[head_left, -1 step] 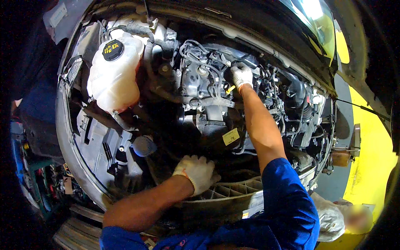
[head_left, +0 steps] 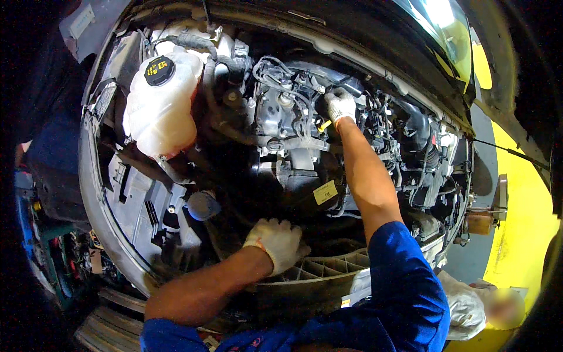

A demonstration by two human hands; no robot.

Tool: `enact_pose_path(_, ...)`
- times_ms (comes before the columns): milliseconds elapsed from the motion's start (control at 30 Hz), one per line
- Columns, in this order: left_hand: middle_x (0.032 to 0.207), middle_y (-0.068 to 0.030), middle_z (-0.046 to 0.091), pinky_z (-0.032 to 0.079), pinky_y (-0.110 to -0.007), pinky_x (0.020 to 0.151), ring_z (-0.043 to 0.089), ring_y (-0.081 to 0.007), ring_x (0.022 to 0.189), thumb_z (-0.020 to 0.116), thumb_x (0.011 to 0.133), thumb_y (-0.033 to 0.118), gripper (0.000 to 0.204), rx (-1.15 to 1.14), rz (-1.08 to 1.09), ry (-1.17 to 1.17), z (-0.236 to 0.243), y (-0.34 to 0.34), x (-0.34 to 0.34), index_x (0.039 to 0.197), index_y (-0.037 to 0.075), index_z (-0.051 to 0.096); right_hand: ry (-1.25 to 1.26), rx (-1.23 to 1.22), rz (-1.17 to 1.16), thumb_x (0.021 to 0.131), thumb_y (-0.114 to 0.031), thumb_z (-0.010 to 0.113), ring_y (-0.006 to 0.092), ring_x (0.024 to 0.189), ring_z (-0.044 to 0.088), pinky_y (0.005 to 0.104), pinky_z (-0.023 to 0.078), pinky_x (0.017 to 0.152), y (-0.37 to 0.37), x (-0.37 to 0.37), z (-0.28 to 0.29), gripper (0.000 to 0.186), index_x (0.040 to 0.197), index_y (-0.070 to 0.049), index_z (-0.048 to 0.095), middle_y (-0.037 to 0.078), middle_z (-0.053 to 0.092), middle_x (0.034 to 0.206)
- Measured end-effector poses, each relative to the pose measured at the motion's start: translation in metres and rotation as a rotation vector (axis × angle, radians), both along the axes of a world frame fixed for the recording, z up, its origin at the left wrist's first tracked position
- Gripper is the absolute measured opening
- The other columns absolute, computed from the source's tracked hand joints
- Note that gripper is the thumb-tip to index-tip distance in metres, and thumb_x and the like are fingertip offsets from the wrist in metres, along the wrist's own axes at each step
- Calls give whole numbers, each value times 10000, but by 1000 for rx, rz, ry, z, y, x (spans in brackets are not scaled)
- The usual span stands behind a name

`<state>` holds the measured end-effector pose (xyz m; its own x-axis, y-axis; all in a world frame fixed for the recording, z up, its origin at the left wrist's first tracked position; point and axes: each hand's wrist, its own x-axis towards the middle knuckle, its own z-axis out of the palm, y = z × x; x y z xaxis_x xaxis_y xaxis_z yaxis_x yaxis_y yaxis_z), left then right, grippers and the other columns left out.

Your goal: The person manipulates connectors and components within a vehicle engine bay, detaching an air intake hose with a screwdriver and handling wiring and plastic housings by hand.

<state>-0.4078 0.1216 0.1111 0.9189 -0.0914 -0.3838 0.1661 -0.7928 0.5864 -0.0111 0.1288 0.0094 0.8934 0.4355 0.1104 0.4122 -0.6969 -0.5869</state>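
Note:
In a white work glove, my right hand (head_left: 341,105) reaches deep into the upper middle of a car's engine bay. Its fingers are curled down among hoses and parts of the engine (head_left: 278,111), and what they grip is hidden. Just left of that wrist a yellow pull handle (head_left: 324,126) sticks up. My left hand (head_left: 275,243), gloved as well, rests at the front of the bay by the ribbed black front panel (head_left: 328,267). Its fingers are bent and close together, with their tips out of sight in the dark.
A white coolant tank (head_left: 161,108) with a black cap stands at the left of the bay. A blue-grey cap (head_left: 203,205) sits below it. The raised hood (head_left: 352,35) spans the top. Beyond the right fender, a person in pale clothing (head_left: 466,311) is near a yellow floor area (head_left: 522,217).

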Motion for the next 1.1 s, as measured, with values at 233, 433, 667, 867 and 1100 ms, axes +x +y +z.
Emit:
enact_pose_path(233,1090,-179,702,532,-486,883,678,-355,1013,573,949,525,512,22,-17,-6,-2,-1,1,1197,89,671,-32,76,19,845,-426,660,409,995,681,431,521,901,-4,8,-10,396,1003,-72,738,230,725,1015)
enact_pose_path(433,1070,-174,708,529,-476,867,684,-347,989,581,943,530,512,8,8,-23,-2,0,1,1129,68,699,-34,-36,-36,840,-387,655,399,1003,687,422,524,907,1,4,-3,359,1002,-81,750,215,731,1022)
enact_pose_path(667,1096,-206,697,549,-511,891,682,-382,1018,542,969,531,569,18,-63,33,1,2,3,1366,127,599,9,-49,-32,845,-366,650,374,1016,694,408,527,913,2,7,-7,348,1018,-82,753,207,735,1031)
enact_pose_path(867,1121,-202,696,554,-507,891,681,-379,1034,532,978,526,560,24,-70,46,1,2,5,1377,139,594,-47,-92,-55,849,-399,673,398,1044,680,435,526,924,2,2,-5,371,1022,-76,739,209,729,1050)
enact_pose_path(1100,1144,-176,697,543,-484,898,674,-342,1052,548,970,528,535,18,-52,35,3,0,4,1267,95,652,-80,18,40,813,-261,665,344,912,719,395,542,834,-2,2,-8,238,931,-69,743,187,746,931)
